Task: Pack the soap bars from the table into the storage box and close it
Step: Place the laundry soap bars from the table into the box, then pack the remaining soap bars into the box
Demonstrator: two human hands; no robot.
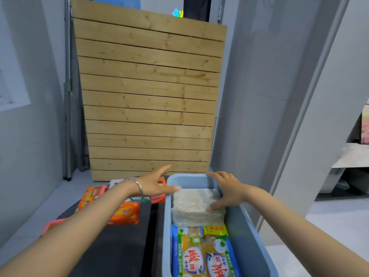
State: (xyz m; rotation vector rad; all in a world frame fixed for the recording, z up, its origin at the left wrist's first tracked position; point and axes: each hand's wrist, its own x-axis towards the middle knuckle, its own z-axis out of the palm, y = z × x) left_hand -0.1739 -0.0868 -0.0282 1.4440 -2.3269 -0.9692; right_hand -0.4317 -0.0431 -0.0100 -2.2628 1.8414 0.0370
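A blue storage box (251, 232) stands open on the dark table, lower right of centre. In its far half lies a clear-wrapped pack of white soap bars (191, 206). Nearer to me lie yellow soap packs with green and blue wrappers (203, 254). My right hand (225, 188) rests on the white pack's right side, fingers spread and touching it. My left hand (155, 184), wearing a bracelet, reaches over the box's left rim with fingertips at the pack's far left corner. Orange soap packs (125, 213) lie on the table left of the box.
A wooden slat panel (149, 96) leans upright behind the table. Grey walls stand on both sides. The dark table (119, 246) carries more orange and pink-edged packs (93, 194) at its left. A shelf unit (351, 156) is at the far right.
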